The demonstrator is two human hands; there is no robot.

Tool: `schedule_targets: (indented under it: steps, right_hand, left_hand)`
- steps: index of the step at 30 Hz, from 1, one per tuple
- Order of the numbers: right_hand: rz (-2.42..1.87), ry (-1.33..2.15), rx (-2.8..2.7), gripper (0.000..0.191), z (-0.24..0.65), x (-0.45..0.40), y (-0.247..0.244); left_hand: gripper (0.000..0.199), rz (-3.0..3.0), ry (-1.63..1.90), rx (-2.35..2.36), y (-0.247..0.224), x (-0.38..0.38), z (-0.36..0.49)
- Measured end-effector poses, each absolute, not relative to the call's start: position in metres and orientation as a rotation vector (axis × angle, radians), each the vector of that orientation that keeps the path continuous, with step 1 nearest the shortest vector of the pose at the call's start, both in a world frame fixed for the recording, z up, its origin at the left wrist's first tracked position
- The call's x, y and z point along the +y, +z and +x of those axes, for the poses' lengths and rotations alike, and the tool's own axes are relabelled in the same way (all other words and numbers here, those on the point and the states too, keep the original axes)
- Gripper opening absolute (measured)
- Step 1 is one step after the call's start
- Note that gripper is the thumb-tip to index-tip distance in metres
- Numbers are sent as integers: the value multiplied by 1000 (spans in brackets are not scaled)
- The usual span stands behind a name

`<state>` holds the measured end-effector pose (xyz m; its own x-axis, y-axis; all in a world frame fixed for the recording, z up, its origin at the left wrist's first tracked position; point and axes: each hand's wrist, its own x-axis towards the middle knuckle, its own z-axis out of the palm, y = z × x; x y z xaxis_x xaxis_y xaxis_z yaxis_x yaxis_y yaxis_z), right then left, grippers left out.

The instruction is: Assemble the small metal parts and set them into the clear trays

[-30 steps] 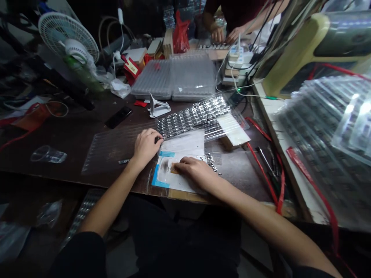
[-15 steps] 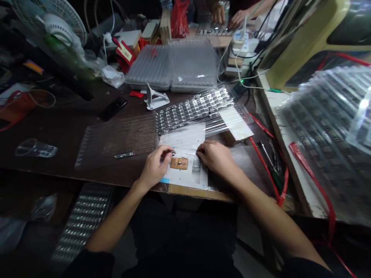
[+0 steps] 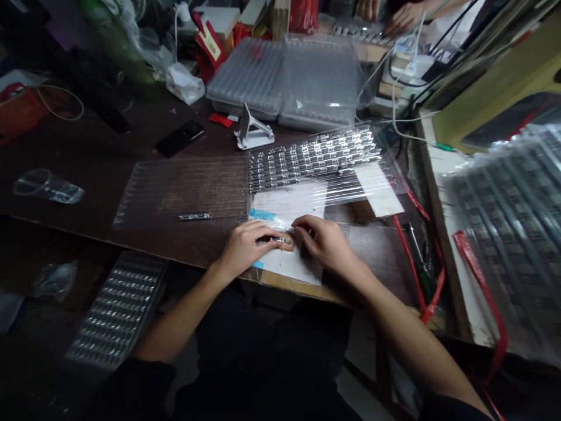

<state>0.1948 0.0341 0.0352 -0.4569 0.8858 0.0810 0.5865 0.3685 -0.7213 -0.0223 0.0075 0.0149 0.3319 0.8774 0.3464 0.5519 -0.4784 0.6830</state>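
My left hand (image 3: 244, 247) is closed, thumb and fingers pinching a small silver metal part (image 3: 277, 239) over a brown block (image 3: 287, 242). The block lies on a white sheet (image 3: 302, 268) fixed with blue tape (image 3: 263, 214). At the block's right side, my right hand (image 3: 323, 241) is closed with its fingertips pressed together; whatever they hold is too small to make out. Just beyond the hands is a clear ribbed tray (image 3: 346, 190) with rows of silver metal parts (image 3: 307, 153). A short row of similar parts (image 3: 194, 216) lies on another clear ribbed tray (image 3: 175, 190) to the left.
Clear trays (image 3: 245, 76) are stacked at the back, behind a white stand (image 3: 254, 135). A phone (image 3: 180, 138) and a plastic cup (image 3: 48, 186) lie left. Screwdrivers (image 3: 418, 251) and red strapping (image 3: 482, 286) lie right. A co-worker's hands (image 3: 403, 19) are at the far side.
My left hand has moved onto the brown block, bringing the silver part over it. My right hand has come closer to the block. The camera view has shifted.
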Motion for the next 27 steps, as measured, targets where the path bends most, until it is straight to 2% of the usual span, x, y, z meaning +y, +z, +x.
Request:
schedule_targets:
  steps: [15,20,24,27]
  right_hand:
    - [-1306,754,-2332,22,181,28,22]
    - [-1090,872,-2318,19,180,28,23]
    - [-1081,586,-2592,21,174,17,30]
    - [-1089,466,-2722,23,170,11,35]
  left_hand:
    - [7,2217,984,1240,10,3,-21]
    - [10,2102,1153,1498,12,2,-25]
    - [8,2193,869,1570,11,4,-28]
    - [10,2219,808,1555,10,4,-30]
